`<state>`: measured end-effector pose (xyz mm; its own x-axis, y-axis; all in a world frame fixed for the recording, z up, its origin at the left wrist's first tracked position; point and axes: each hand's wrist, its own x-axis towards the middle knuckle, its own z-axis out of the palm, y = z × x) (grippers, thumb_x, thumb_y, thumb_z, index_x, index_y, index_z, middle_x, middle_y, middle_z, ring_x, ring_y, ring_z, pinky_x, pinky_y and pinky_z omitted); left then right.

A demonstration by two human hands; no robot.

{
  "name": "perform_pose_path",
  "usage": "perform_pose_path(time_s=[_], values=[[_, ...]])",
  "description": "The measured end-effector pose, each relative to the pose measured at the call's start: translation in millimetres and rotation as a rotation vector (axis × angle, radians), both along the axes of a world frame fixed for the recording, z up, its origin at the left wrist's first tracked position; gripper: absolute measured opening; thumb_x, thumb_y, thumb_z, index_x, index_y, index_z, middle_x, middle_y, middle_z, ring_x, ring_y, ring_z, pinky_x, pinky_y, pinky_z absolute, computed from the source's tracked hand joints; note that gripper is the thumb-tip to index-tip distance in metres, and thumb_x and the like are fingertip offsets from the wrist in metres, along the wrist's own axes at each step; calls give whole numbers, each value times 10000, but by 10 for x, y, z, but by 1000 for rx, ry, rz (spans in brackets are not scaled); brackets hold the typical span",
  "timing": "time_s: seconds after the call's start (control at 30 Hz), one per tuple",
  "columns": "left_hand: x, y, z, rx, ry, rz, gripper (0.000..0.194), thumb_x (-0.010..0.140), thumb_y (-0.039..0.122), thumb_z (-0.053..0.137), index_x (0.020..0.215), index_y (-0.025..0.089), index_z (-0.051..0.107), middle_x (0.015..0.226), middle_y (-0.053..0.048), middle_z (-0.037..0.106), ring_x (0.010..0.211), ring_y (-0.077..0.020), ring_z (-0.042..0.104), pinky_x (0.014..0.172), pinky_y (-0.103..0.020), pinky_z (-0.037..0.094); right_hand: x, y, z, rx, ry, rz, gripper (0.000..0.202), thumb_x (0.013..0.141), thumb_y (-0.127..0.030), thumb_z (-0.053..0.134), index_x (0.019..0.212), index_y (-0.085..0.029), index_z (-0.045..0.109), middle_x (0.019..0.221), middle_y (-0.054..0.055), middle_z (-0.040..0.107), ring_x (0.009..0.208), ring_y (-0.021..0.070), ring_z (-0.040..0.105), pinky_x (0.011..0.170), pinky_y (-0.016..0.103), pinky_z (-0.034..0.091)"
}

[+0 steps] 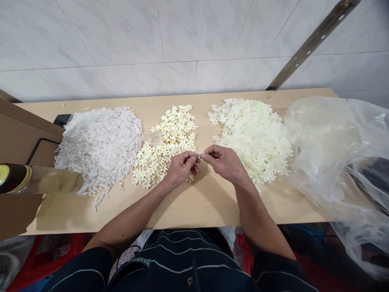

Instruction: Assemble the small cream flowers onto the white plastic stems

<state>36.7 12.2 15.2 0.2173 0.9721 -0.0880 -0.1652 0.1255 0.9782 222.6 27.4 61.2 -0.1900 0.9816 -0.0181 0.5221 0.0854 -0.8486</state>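
Bright, even light is filling the table [75, 219], seemingly from above.
The left hand [182, 165] and right hand [226, 162] are casting soft shadows there. The bag [328, 138] is catching glints, and the flowers [258, 138] are washing out pale. Wide-angle distortion is splaying the wall [182, 32] lines toward the edges; the lower right corner is looking dim.

Right where your left hand [182, 167] and right hand [227, 163] meet, there's a pale speck [199, 157], too small to make out! Your right hand covers part of the cream flower heap [255, 134] behind it. Over left, the white strands [100, 142] hide most of a dark object [62, 120], while the frame cuts off your bottle [57, 180] and the cardboard [18, 121]. Across right, the plastic bag [325, 138] runs out of view, and up top, so does that perforated metal strip [313, 42]!
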Motion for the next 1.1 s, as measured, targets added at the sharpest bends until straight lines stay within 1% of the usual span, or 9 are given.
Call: perform_pose_path(time_s=[0.13,0.23,0.37,0.53,0.63,0.73,0.87,1.0,1.1], values=[[0,-2,-31,33,25,72,393,892,512,708,970,127,717,807,-63,716,563,-121,664,527,-238,553,153,-8,117,52,-138,-125,342,855,-521,702,756,-194,706,654,13,665,550,140,534,534,270,400],[0,-4,-60,47,44,99,378,895,498,706,972,129,724,824,-59,712,571,-120,669,524,-235,560,336,-23,201,68,-218,-218,348,873,-514,664,735,-197,704,573,2,608,520,144,522,525,273,395],[8,-13,-83,54,65,97,369,895,490,705,979,132,731,820,-52,703,581,-126,682,524,-235,567,568,-52,243,38,-170,-309,328,911,-488,604,786,-201,702,536,-12,560,474,143,511,493,273,396],[13,-18,-110,63,87,107,354,899,479,700,978,136,735,793,-44,697,578,-132,680,526,-244,567,703,-87,232,67,-80,-352,359,889,-553,654,786,-209,664,490,-37,495,448,129,438,463,270,346],[-13,-17,-86,97,151,125,347,911,484,682,982,149,742,772,-38,702,556,-121,661,516,-231,544,800,-100,245,104,-182,-434,367,866,-556,677,760,-205,696,530,-12,556,480,137,459,498,287,359],[-55,-14,-30,181,238,164,320,928,469,663,992,167,747,730,-16,686,528,-103,631,500,-206,501,968,-112,252,168,-374,-519,345,874,-512,660,745,-201,736,623,30,663,562,177,548,597,330,423],[-107,5,24,224,277,205,301,932,452,654,990,172,747,735,-8,679,516,-95,609,502,-206,482,1154,-144,240,231,-487,-580,335,913,-475,612,775,-204,755,644,47,696,640,238,634,686,381,467],[-161,46,52,291,338,261,294,940,442,641,994,178,756,709,1,660,514,-99,581,518,-221,465,1077,-149,263,305,-379,-605,285,917,-465,631,909,-226,785,730,52,736,677,245,660,669,375,487],[-198,78,77,340,368,361,295,942,450,638,1002,190,765,723,2,655,553,-106,555,560,-232,458,866,-96,308,298,-330,-511,292,909,-475,641,901,-221,785,754,61,752,672,240,663,638,359,477]])
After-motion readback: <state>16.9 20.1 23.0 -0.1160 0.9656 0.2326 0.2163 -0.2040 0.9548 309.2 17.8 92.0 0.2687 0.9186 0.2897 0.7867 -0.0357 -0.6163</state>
